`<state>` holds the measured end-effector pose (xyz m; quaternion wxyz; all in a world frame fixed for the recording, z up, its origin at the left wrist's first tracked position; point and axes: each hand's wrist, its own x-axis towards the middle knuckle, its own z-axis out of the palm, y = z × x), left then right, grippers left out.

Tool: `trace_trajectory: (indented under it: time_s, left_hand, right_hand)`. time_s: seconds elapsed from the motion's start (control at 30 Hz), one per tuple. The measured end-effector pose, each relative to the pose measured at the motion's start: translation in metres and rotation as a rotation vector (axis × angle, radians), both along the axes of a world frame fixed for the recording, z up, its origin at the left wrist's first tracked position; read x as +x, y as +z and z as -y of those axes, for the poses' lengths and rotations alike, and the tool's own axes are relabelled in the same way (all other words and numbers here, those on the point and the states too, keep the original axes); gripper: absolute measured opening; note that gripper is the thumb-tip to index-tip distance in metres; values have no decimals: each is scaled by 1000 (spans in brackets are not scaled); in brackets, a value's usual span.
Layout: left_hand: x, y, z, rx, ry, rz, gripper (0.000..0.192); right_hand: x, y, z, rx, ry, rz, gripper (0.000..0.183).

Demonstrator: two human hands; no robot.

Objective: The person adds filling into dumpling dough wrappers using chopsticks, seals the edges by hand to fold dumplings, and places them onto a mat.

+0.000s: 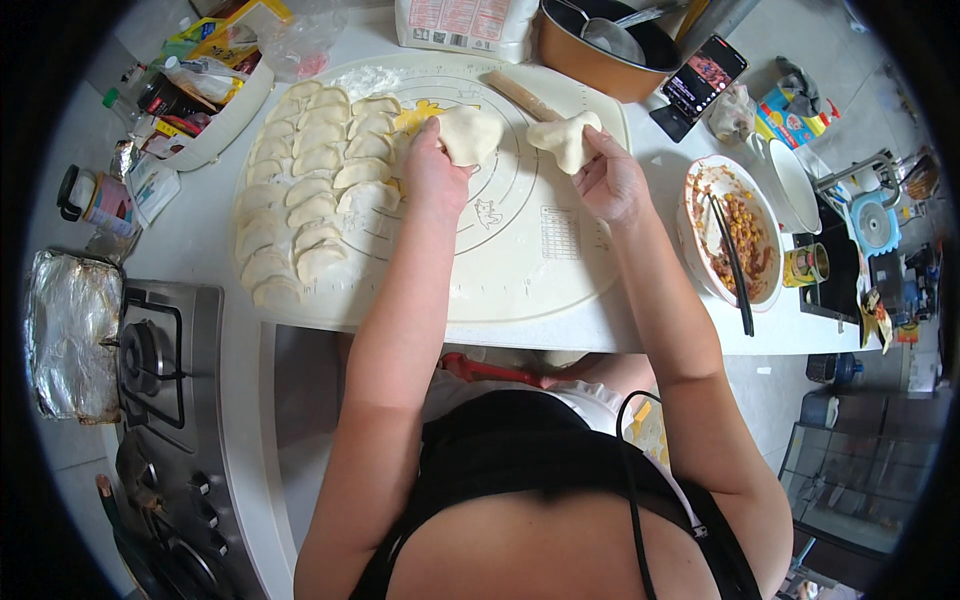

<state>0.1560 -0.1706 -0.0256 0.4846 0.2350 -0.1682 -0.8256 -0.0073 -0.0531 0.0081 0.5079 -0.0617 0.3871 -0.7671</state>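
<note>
My left hand (442,169) holds a flat dough wrapper (471,135) between thumb and fingers, raised over the pastry mat (487,277). A second, limper wrapper (566,144) droops from my right hand (613,176), its edges folding down. Behind that one lies a wooden rolling pin (517,94), its near end hidden by the dough. Folded dumplings (316,159) fill the mat's left side in several rows, just left of my left hand. Loose flour (367,79) is heaped at the mat's far edge.
At right stands a bowl of meat-and-corn filling (750,232) with chopsticks (731,262) across it. A phone (705,75) leans near an orange pot (592,64). A flour bag (469,26) is at the back. A gas stove (172,360) and a condiment bin (232,120) flank the left.
</note>
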Motion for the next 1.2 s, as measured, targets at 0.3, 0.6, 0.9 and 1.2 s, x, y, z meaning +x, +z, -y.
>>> trace_trajectory:
  time_s: [0.3, 0.6, 0.9, 1.2]
  left_hand:
    - [-23, 47, -4, -211, 191, 497, 39]
    - [-49, 44, -112, 82, -302, -139, 58]
    - [-52, 43, -120, 180, -265, -157, 37]
    - [-94, 45, -138, 102, -434, -180, 35]
  right_hand:
    - [-10, 21, -40, 12, 53, -251, 25]
    - [5, 43, -57, 96, -9, -1513, 18]
    - [23, 86, -177, -38, -119, -2123, 28]
    - [-76, 91, -307, 770, -14, -2359, 48]
